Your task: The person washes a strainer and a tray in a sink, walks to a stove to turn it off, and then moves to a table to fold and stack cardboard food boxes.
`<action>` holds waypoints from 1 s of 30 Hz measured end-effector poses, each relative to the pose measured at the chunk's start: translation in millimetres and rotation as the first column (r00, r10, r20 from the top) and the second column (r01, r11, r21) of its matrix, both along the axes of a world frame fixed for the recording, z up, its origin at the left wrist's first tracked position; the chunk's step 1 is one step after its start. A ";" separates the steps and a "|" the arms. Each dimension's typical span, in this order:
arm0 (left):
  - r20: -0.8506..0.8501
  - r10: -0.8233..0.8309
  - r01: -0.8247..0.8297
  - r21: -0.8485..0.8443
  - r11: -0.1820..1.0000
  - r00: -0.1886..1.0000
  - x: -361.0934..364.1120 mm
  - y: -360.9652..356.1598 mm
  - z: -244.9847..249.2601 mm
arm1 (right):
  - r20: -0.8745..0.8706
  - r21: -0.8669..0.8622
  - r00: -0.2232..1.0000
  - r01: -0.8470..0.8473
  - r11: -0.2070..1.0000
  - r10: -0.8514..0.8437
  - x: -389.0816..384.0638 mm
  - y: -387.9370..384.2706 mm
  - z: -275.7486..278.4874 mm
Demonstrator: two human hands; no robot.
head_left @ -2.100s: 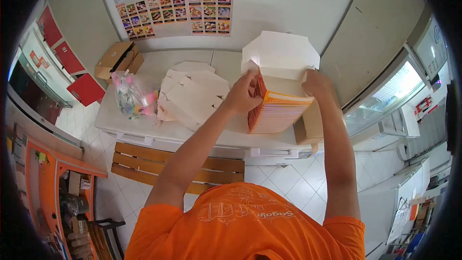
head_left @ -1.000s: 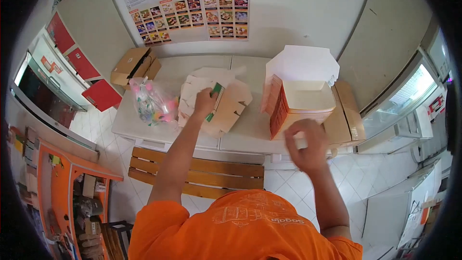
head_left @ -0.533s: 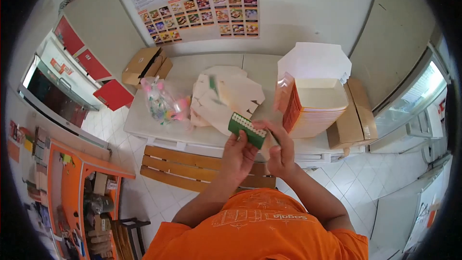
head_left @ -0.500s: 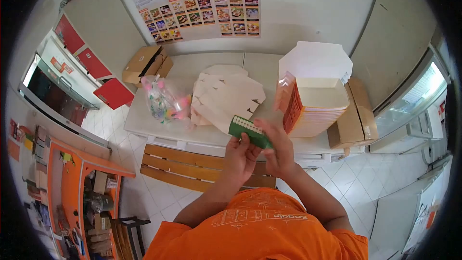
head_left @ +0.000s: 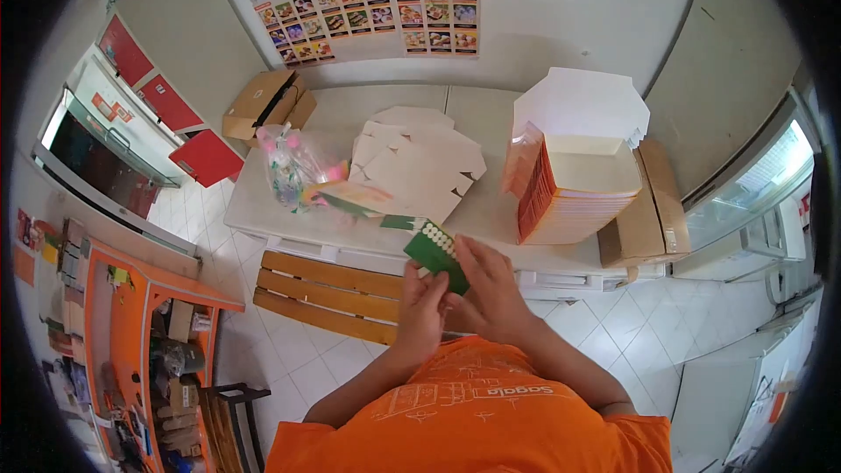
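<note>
A flat green box blank [head_left: 431, 254] with white dots along one edge is held close to my chest, below the table's front edge. My left hand [head_left: 422, 301] grips its lower left side and my right hand [head_left: 484, 285] presses on its right part. Farther back on the white table [head_left: 263, 210] lies a pile of flat cardboard box blanks [head_left: 420, 164]. A tall stack of folded orange and white boxes [head_left: 574, 188] stands to the right, the top one with its white lid up.
A clear plastic bag of colourful items [head_left: 289, 166] lies left of the pile. A brown carton [head_left: 267, 105] sits at the back left, another brown carton [head_left: 644, 228] at the table's right end. A wooden bench [head_left: 324, 289] stands under the table front. Posters hang on the wall.
I let go of the box stack, took a green blank from the pile with my left hand, and drew it toward my chest, where both hands now hold it.
</note>
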State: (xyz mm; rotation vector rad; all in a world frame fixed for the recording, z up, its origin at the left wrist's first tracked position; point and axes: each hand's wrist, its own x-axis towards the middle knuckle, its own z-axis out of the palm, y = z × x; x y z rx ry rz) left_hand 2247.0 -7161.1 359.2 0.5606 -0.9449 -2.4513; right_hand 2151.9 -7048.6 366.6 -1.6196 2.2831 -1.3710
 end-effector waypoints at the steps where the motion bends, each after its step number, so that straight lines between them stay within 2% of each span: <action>1: -0.002 -0.047 0.046 -0.130 0.990 0.999 9.1 -8.2 -9.2 | 0.108 -0.134 0.991 -0.069 0.989 0.084 -9.2 4.9 -10.4; 2: 0.001 -0.093 0.090 -0.256 0.963 0.996 19.8 -18.5 -20.3 | 0.113 -0.129 0.990 -0.072 0.989 0.087 -20.8 15.0 -11.5; 3: 0.210 -0.239 0.305 -0.390 0.869 0.948 36.0 -33.9 -34.1 | 0.251 -0.101 0.961 -0.094 0.990 0.117 -32.4 25.5 -13.0; 4: 0.225 -0.241 0.312 -0.376 0.872 0.944 43.5 -34.3 -28.5 | 0.391 -0.075 0.910 -0.117 0.990 0.137 -37.1 30.5 -14.6; 5: 0.325 -0.308 0.445 -0.563 0.697 0.894 49.7 -31.6 -17.3 | 0.460 -0.111 0.867 -0.156 0.981 0.190 -34.6 31.5 -4.2; 6: 0.434 -0.342 0.551 -0.693 0.465 0.834 55.8 -27.7 -12.8 | 0.478 -0.100 0.857 -0.163 0.981 0.192 -30.1 32.6 0.1; 7: 0.360 -0.227 0.417 -0.854 0.312 0.905 59.8 -20.6 -20.8 | 0.389 -0.031 0.881 -0.279 0.960 0.269 -25.5 32.4 2.6; 8: 0.372 -0.220 0.427 -0.845 0.322 0.902 63.3 -13.1 -23.8 | 0.299 0.043 0.886 -0.384 0.922 0.355 -20.3 31.3 3.7; 9: 0.376 -0.185 0.413 -0.729 0.546 0.908 64.3 -5.8 -22.5 | 0.292 0.079 0.917 -0.306 0.949 0.272 -10.7 31.7 2.7; 10: 0.381 -0.147 0.358 -0.575 0.736 0.913 63.7 -1.8 -20.5 | 0.296 0.079 0.913 -0.316 0.945 0.281 -8.1 30.9 3.7; 12: 0.338 -0.141 0.326 -0.589 0.739 0.930 64.8 -0.1 -27.6 | 0.294 0.147 0.944 -0.200 0.969 0.150 -7.2 28.3 6.1; 13: 0.295 -0.143 0.300 -0.602 0.740 0.945 65.7 1.7 -30.2 | 0.292 0.149 0.942 -0.214 0.965 0.164 -6.6 26.9 -1.7; 15: 0.261 -0.077 0.230 -0.631 0.741 0.962 61.5 9.4 -30.9 | 0.306 0.165 0.944 0.073 0.984 -0.121 -6.2 24.1 -23.8; 16: 0.228 -0.023 0.171 -0.659 0.732 0.973 59.4 10.4 -30.2 | 0.299 0.161 0.949 0.054 0.985 -0.101 -5.8 24.6 -21.6; 17: 0.221 0.000 0.150 -0.663 0.733 0.975 59.8 8.3 -25.6 | 0.344 0.155 0.938 -0.095 0.983 0.037 -5.1 25.6 -17.2; 18: 0.278 -0.008 0.204 -0.684 0.700 0.961 61.1 5.2 -17.4 | 0.388 0.142 0.906 -0.242 0.960 0.171 -4.8 26.7 -13.9; 19: 0.338 -0.016 0.262 -0.699 0.666 0.941 62.9 2.5 -12.4 | 0.456 0.117 0.860 -0.312 0.943 0.228 -6.8 29.7 -12.6; 20: 0.338 0.003 0.250 -0.702 0.667 0.941 63.8 2.3 -13.5 | 0.456 0.111 0.855 -0.329 0.938 0.246 -7.9 33.1 -4.6; 22: 0.241 0.021 0.183 -0.787 0.589 0.970 60.8 5.0 -20.7 | 0.377 0.247 0.882 -0.389 0.887 0.281 -9.6 35.9 13.0; 23: 0.242 0.023 0.170 -0.743 0.648 0.970 57.0 3.9 -25.1 | 0.303 0.253 0.911 -0.361 0.898 0.281 -4.9 34.6 7.2; 24: 0.238 0.093 0.124 -0.756 0.642 0.967 56.2 0.7 -22.8 | 0.221 0.291 0.945 -0.302 0.908 0.243 -3.0 32.2 3.6; 25: 0.261 0.107 0.153 -0.801 0.578 0.959 56.7 -5.6 -20.0 | 0.128 0.313 0.967 -0.252 0.916 0.222 -3.4 27.7 0.1; 26: 0.288 0.132 0.184 -0.840 0.511 0.949 58.4 -14.8 -16.7 | 0.200 0.239 0.969 -0.190 0.952 0.143 -0.8 24.2 -2.2; 27: 0.273 0.226 0.130 -0.857 0.499 0.935 58.8 -23.4 -22.5 | 0.285 0.178 0.956 -0.122 0.976 0.067 -0.3 25.2 -8.5; 28: 0.146 0.522 0.024 -0.972 0.233 0.840 58.2 -29.9 -36.7 | 0.474 0.016 0.880 -0.041 0.999 0.028 -8.3 27.3 -31.8; 29: -0.033 0.729 0.013 -0.998 -0.058 0.684 60.8 -34.6 -44.9 | 0.531 -0.154 0.848 0.086 0.984 0.009 -9.1 24.5 -33.7; 30: -0.042 0.768 0.010 -0.998 -0.063 0.639 64.6 -37.2 -44.9 | 0.634 -0.108 0.772 0.127 0.986 -0.030 -26.2 32.7 -47.1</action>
